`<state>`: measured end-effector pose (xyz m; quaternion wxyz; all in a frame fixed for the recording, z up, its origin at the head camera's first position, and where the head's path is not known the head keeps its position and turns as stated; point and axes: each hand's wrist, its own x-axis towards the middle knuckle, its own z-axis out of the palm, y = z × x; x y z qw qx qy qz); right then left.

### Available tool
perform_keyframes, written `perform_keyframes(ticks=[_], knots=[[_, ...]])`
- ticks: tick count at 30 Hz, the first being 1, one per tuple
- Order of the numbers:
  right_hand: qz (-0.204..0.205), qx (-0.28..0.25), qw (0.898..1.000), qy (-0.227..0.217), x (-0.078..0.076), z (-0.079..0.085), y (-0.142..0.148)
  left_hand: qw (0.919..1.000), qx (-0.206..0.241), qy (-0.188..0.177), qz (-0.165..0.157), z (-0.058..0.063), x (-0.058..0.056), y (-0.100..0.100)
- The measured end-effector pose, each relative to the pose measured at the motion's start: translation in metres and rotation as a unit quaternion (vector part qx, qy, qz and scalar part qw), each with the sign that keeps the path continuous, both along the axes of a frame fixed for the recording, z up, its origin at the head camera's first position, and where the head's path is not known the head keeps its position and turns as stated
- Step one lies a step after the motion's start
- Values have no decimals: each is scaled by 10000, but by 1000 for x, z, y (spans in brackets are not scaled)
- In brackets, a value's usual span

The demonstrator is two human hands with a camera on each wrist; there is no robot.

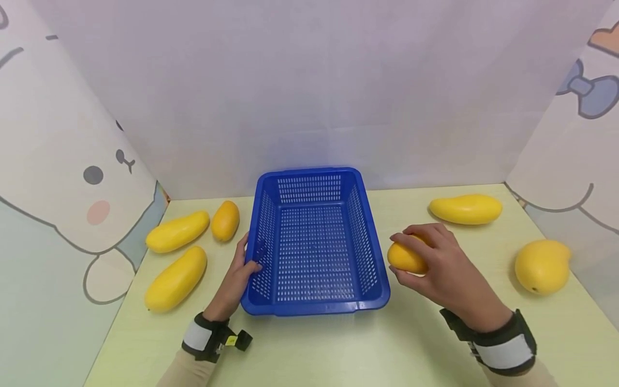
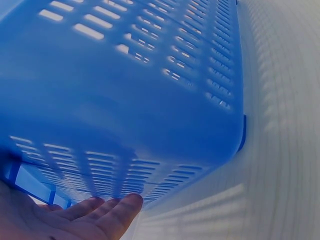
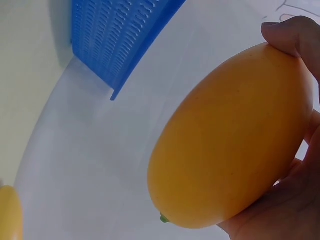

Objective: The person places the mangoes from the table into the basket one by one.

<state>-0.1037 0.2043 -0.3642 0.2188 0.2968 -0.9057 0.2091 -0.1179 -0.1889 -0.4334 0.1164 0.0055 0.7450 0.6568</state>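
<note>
A blue plastic basket (image 1: 314, 307) with slotted walls stands in the middle of the table. My left hand (image 1: 237, 282) grips its left rim, the thumb over the edge and the fingers along the outside wall. In the left wrist view the fingers (image 2: 117, 215) lie against the slotted side of the basket (image 2: 115, 105). To the right of the basket, my right hand (image 1: 445, 269) holds an orange-yellow mango (image 1: 405, 259) between thumb and fingers. The right wrist view shows this mango (image 3: 230, 140) close up, with a small green stem end; part of the hand is cut off there.
Left of the basket lie a small orange-yellow mango (image 1: 225, 221) and two long yellow mangoes (image 1: 178, 232). At the back right is another long yellow mango (image 1: 466, 209), and a rounder yellow fruit (image 1: 541, 267) sits near the right edge. A pale wall (image 1: 309, 97) stands behind the table.
</note>
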Motion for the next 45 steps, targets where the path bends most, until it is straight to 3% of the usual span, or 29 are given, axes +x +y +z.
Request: perform_keyframes(ticks=[30,45], knots=[[606,313,9973,-276,10,-5,-37,10000,-49,78,34,2,-2,-2],[878,304,9957,-17,9,-5,-48,10000,-10,45,64,-2,0,1]])
